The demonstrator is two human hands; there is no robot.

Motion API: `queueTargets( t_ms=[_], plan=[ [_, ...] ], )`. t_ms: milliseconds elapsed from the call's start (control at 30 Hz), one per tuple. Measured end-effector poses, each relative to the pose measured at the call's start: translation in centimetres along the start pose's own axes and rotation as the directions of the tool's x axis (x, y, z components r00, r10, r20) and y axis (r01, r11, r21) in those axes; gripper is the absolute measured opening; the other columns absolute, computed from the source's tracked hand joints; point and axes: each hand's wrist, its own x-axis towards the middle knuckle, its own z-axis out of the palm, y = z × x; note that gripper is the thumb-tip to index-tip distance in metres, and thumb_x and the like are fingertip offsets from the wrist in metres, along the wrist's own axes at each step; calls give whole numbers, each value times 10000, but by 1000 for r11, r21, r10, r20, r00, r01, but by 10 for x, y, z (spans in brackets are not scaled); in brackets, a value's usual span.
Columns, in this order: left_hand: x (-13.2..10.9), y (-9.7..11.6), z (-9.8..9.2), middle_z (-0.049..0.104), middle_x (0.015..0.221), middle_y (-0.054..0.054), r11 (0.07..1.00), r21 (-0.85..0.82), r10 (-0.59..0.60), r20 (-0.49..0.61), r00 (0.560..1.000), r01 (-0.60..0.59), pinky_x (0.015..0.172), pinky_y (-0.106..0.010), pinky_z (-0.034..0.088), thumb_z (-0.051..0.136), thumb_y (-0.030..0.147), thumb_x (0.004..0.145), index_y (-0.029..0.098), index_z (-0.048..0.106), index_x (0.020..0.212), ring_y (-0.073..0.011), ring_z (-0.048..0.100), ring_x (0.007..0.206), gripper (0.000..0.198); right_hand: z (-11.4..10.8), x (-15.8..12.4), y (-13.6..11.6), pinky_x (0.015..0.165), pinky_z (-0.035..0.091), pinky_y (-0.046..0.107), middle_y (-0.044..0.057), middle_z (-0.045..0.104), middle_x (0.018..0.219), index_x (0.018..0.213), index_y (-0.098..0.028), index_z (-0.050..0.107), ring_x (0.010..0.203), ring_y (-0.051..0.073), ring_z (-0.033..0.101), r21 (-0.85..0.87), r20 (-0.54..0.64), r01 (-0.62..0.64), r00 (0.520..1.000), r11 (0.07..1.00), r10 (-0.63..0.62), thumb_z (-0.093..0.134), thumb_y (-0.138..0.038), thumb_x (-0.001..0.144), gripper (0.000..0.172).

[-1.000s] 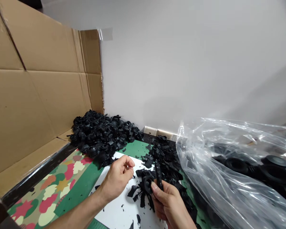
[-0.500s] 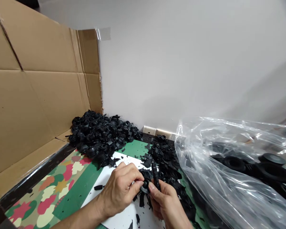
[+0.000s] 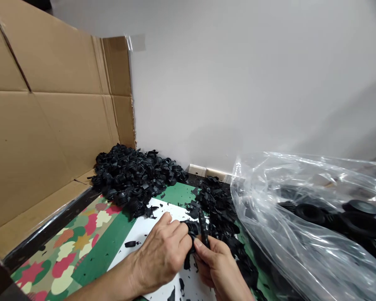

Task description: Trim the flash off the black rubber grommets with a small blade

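My left hand (image 3: 163,255) and my right hand (image 3: 217,265) meet low in the middle, both closed around one small black ribbed rubber part (image 3: 192,229). The left fingers cover most of the part from the left. In my right hand a thin black tool (image 3: 203,228) stands upright beside the part. Below the hands lies a white sheet (image 3: 144,234) strewn with black trimmings.
A heap of black ribbed parts (image 3: 134,177) lies against a cardboard wall (image 3: 50,121) at the left. A pile of black scraps (image 3: 219,200) sits behind my hands. A clear plastic bag (image 3: 310,221) holding larger black parts fills the right. The green mat (image 3: 100,251) has a coloured patterned strip.
My left hand came across from the left with its fingers pinched and closed onto the black part that my right hand held. Both hands now sit slightly lower.
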Motion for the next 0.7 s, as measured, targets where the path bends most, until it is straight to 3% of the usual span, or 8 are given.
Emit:
queueTargets(
  t_ms=[233,300,367,433,500,567,600,700],
  plan=[
    [-2,4,10,509,619,-30,996,48,70,23,997,-71,596,-345,313,440,3,797,162,520,662,-186,433,584,224,-5,3,7,403,66,227,-131,215,429,589,-204,463,403,33,111,-113,-10,22,1000,993,-23,763,-493,637,419],
    [-2,4,11,517,606,-32,1000,17,24,-22,999,-23,585,-341,319,433,7,781,167,523,658,-189,432,581,220,-6,3,6,396,65,225,-137,205,421,592,-206,459,394,30,104,-121,-5,18,1000,993,-18,764,-500,628,425],
    [-1,1,9,525,619,-31,984,-133,-128,-59,990,120,575,-322,327,410,23,779,177,512,664,-187,438,595,218,-6,2,2,397,64,218,-137,218,430,607,-211,437,402,29,97,-105,-8,15,1000,994,-16,750,-498,645,426],
    [-1,-6,6,505,628,-13,846,-405,-389,-23,921,347,567,-295,333,408,81,794,195,479,660,-178,441,610,190,-6,1,-2,401,58,211,-138,220,450,615,-218,406,417,30,86,-75,0,3,1000,997,-3,742,-491,659,435],
    [-1,-14,4,451,609,20,548,-643,-620,116,776,534,556,-273,329,450,175,797,211,441,642,-160,424,597,159,-5,-1,-6,404,47,207,-142,200,464,607,-223,381,427,28,67,-44,11,-7,1000,999,7,750,-483,655,454],
    [-2,-20,5,398,582,47,309,-740,-717,231,658,597,533,-259,311,489,252,784,218,421,625,-139,385,559,176,-4,-2,-8,403,42,203,-143,195,470,602,-223,373,426,24,59,-28,18,-2,1000,1000,3,750,-481,661,461],
    [-2,-22,6,380,566,55,248,-756,-732,264,629,606,518,-254,300,493,282,787,219,419,616,-131,368,541,197,-3,-3,-8,401,40,201,-143,195,473,603,-221,374,426,23,55,-21,21,3,1000,1000,-2,746,-479,671,458],
    [-3,-24,11,360,503,62,173,-771,-729,318,606,612,482,-249,287,451,349,824,222,391,552,-117,348,485,307,-2,-3,-8,392,44,195,-143,194,474,603,-217,382,422,19,50,11,42,7,999,1000,-8,746,-476,684,454]
  ],
)
